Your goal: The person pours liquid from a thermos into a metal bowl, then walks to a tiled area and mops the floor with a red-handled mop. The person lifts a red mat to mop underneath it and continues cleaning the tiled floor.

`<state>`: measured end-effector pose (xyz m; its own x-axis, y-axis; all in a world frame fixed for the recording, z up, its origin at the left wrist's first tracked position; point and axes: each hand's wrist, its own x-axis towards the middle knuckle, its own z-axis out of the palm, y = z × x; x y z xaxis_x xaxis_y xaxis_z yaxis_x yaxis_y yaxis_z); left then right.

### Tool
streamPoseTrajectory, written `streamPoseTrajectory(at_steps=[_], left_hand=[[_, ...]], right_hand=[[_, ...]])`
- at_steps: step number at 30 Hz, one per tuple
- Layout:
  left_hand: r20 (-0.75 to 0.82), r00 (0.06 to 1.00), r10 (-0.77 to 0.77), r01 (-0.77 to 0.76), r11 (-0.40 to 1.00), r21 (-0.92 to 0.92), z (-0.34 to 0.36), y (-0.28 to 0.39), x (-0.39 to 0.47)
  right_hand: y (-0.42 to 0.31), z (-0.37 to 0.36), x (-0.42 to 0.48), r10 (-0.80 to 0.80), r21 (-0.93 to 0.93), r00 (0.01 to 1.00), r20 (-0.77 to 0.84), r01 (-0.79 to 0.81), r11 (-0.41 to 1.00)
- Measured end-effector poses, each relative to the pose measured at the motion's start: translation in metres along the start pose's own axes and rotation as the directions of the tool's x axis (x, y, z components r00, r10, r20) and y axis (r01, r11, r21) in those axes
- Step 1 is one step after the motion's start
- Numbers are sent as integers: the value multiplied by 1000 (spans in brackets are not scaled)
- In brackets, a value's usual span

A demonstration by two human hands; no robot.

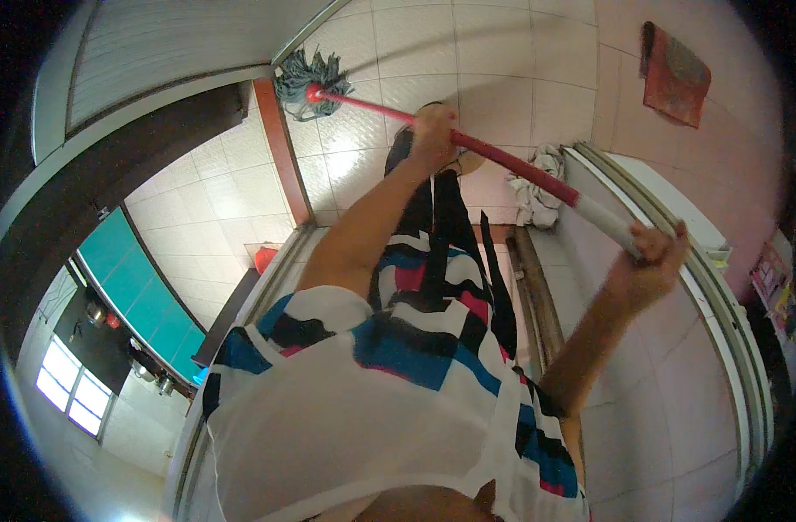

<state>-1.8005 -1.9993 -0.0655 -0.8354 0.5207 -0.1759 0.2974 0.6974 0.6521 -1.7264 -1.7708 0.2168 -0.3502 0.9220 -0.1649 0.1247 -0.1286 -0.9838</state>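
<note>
A string mop with a grey head (pixel 313 81) rests on the tiled floor at the upper left, against the foot of a cabinet or door frame. Its red and white handle (pixel 515 164) slants down to the right across the view. My left hand (pixel 433 138) is closed around the thinner part of the handle, above my feet. With my right hand (pixel 655 254) I grip the white upper end of the handle, over the sliding-door track.
A crumpled pale cloth (pixel 539 189) lies by the wall end. A red and grey mat (pixel 675 75) is on the floor at the upper right. Beside me runs a tiled low wall with metal tracks (pixel 704 280). A reddish sill (pixel 283 150) crosses the floor to the left.
</note>
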Motion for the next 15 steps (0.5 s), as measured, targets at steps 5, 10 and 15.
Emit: streamPoseTrajectory(at_steps=[5,10,15], left_hand=[[-136,976,169,-204,931,-302,37,106,59],[-253,870,424,-494,764,-415,45,180,108],[-207,847,490,-532,797,-285,37,182,131]], right_hand=[[-62,-86,22,-204,-81,945,-257,189,979],[-106,-86,-2,-492,-197,790,-366,451,870],[-101,-84,12,-525,-74,817,-237,524,849]])
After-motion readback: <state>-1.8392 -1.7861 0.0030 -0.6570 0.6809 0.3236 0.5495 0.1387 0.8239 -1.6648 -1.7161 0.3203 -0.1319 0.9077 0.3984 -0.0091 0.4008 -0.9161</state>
